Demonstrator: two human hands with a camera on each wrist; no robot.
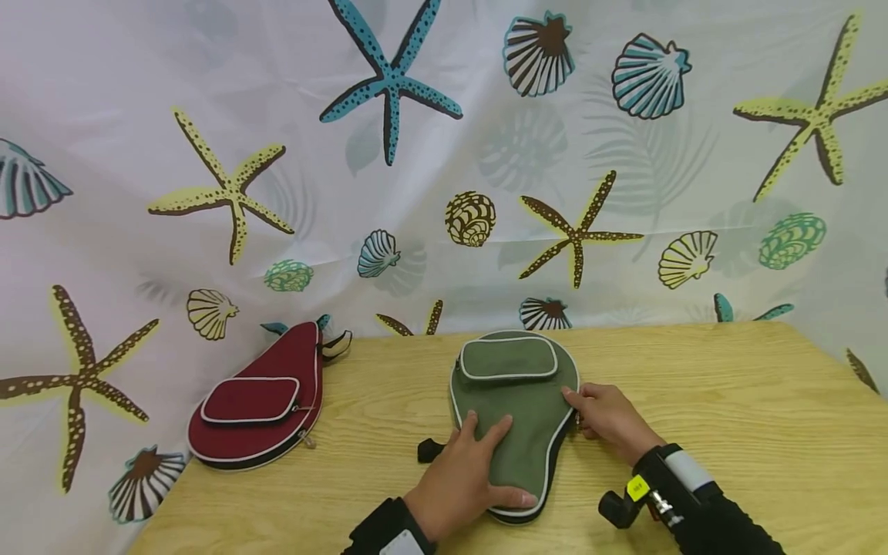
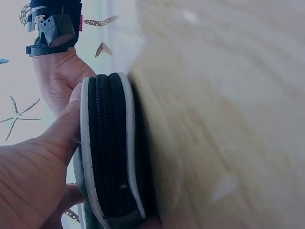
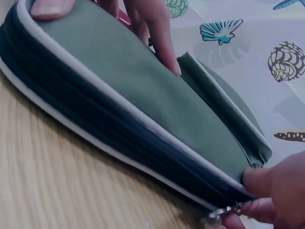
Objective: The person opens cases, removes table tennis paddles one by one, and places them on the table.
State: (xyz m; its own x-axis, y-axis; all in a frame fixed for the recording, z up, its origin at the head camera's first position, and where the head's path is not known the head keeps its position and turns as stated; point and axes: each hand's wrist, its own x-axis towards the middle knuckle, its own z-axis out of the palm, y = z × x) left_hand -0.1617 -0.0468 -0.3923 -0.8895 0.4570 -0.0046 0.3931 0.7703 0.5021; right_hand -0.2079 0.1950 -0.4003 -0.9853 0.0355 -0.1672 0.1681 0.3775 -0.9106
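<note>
A green paddle-shaped zip case (image 1: 527,408) with white piping lies on the table, its wide end away from me and its narrow end near me. My left hand (image 1: 461,478) rests on its left side with fingers spread over the fabric and the thumb across the narrow end. At the case's right edge, my right hand (image 1: 613,416) pinches the metal zipper pull (image 3: 221,213), with its thumb against the piping. The black zipper band (image 2: 106,143) runs around the side of the case and looks closed along the narrow end.
A red case (image 1: 260,401) of the same shape lies at the left, with a black strap loop (image 1: 338,345) at its far end. A black strap end (image 1: 429,450) sticks out beside the green case. Behind the wooden table (image 1: 728,432) hangs a sea-patterned cloth (image 1: 430,177).
</note>
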